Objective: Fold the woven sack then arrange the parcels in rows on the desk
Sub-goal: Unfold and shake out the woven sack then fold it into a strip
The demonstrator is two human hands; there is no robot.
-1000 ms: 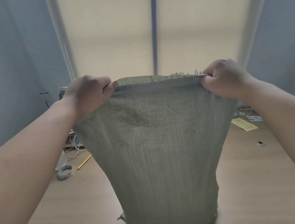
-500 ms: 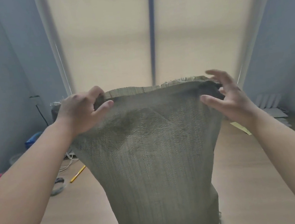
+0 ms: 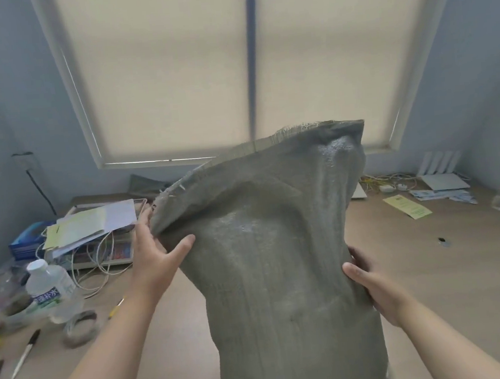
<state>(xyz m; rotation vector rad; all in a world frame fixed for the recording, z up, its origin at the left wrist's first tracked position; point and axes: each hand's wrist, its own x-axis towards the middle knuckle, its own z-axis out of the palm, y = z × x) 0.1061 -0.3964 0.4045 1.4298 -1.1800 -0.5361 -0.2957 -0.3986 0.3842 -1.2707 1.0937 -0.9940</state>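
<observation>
I stand at a wooden desk (image 3: 430, 264) facing a window with pale blinds drawn. In front of me the woven sack (image 3: 279, 262), grey-green and stiff, stands upright on the desk, its frayed mouth at the top and its body rising between my arms. My left hand (image 3: 155, 258) pinches the left corner of the mouth, thumb on the near face and fingers behind the cloth. My right hand (image 3: 372, 287) grips the sack's right edge lower down, thumb in front, fingers wrapped out of sight behind. Both hands are closed on the sack, one high and one low.

I judge that I am at the folding step, with nothing folded yet. No parcels show; whether any are in the sack, I cannot tell. The next move seems to call for laying the sack flat on the bare part of the desk and bringing one edge over to meet the other.

To my left lie a water bottle (image 3: 50, 285), a pile of papers (image 3: 91, 224), cables and pens.
</observation>
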